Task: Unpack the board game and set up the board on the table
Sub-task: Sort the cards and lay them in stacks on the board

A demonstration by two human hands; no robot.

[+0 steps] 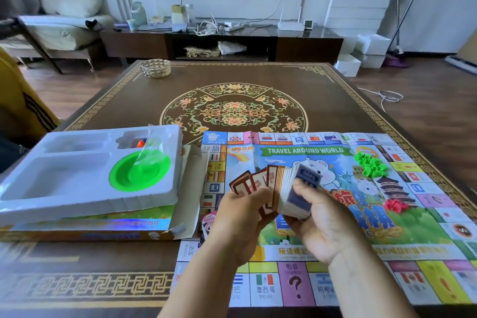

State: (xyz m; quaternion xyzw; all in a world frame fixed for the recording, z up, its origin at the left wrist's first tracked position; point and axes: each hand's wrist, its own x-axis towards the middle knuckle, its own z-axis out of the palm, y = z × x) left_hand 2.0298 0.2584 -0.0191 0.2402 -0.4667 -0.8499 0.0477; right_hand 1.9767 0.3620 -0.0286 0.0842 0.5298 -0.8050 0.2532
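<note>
The paper game board [322,248], printed "Travel Around World", lies unfolded on the right half of the table. Above its middle, my left hand [240,217] holds a few fanned brown-backed cards [249,182]. My right hand [320,217] grips a thick stack of blue-backed cards [296,188] pressed against them. A pile of green plastic houses [370,162] and a smaller red pile [395,205] rest on the board's right side. The open game box [85,230] lies at the left with a white plastic insert tray [77,191] on top, holding a green dish [139,171].
The dark patterned table [232,80] carries a faceted glass ashtray [154,67] at its far left corner. Paper money [207,222] peeks out beside the box flap. A TV stand [222,41] with clutter stands beyond; a white cable [389,97] lies on the floor.
</note>
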